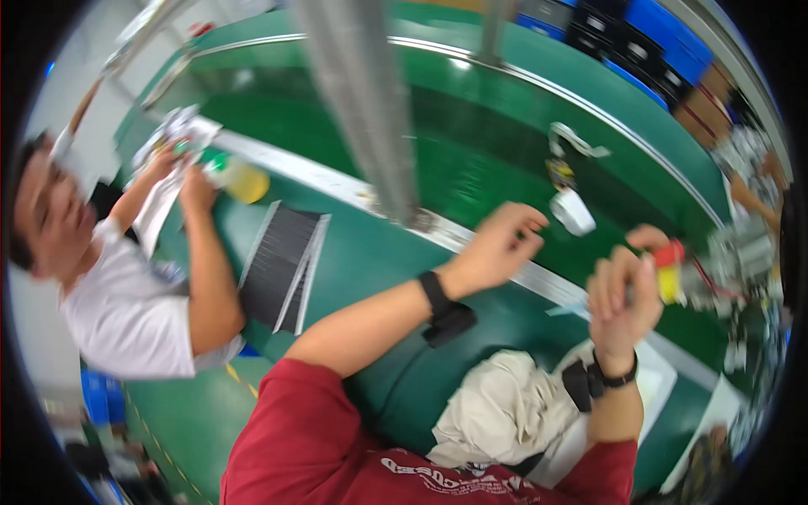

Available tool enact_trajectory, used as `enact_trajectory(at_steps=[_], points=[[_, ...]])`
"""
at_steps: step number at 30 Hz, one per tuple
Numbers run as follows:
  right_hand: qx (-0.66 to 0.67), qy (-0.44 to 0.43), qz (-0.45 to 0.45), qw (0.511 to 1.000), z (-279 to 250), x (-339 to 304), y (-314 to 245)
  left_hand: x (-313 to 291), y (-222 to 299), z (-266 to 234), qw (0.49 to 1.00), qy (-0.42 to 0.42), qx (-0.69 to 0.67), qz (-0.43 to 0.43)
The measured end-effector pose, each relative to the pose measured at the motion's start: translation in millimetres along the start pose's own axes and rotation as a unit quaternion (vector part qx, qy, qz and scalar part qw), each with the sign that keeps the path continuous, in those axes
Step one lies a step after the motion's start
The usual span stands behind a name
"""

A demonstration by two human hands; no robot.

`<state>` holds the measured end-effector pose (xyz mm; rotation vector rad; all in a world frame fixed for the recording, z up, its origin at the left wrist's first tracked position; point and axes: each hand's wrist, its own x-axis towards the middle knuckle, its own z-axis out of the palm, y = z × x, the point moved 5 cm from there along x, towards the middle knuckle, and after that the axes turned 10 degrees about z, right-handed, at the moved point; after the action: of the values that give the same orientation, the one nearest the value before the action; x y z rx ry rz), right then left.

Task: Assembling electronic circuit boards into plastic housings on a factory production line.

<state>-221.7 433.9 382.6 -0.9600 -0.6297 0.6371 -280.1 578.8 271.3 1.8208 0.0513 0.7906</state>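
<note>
My left hand (501, 244) hovers above the near edge of the green belt, fingers loosely bent and apart, with nothing visible in it. Just beyond it, a white plastic part (572, 212) lies on the belt, with a small yellow-and-black piece (560, 173) and a white cable (581, 141) trailing from it. My right hand (624, 295) is raised further right, its fingers curled in. A red-and-yellow object (670, 271) shows right beside those fingers; blur hides whether they grip it. Both wrists wear black bands with small black boxes.
A crumpled cream cloth (505, 404) lies on the bench before me. A metal post (362, 109) rises at the belt's edge. To the left, a person in white works beside a bottle of yellow liquid (246, 183) and a dark slatted panel (282, 265). Blue and black crates (623, 38) stand far right.
</note>
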Motion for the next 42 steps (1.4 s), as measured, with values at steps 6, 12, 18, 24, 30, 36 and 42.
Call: enact_trajectory(at_steps=[6,12,18,24,30,36,42], points=[[-0.045,0.004,0.003,0.999,0,4,4,-4,-15,-9,1.0,0.01,-0.003,-0.007],[-0.061,-0.002,0.005,0.998,-3,-1,0,-2,-13,-3,0.999,-0.003,-0.019,-0.026],[-0.066,-0.008,-0.004,0.998,4,-1,3,31,-12,-2,0.999,-0.013,0.047,-0.004],[-0.054,-0.024,-0.003,0.998,9,4,11,115,-65,11,0.956,-0.004,0.288,0.049],[-0.052,-0.024,-0.003,0.998,8,10,18,146,-96,27,0.917,-0.057,0.366,-0.149],[-0.058,-0.03,-0.004,0.998,15,12,27,163,-107,28,0.902,-0.103,0.338,-0.249],[-0.048,-0.032,-0.004,0.998,12,11,26,166,-115,30,0.925,-0.085,0.317,-0.19]])
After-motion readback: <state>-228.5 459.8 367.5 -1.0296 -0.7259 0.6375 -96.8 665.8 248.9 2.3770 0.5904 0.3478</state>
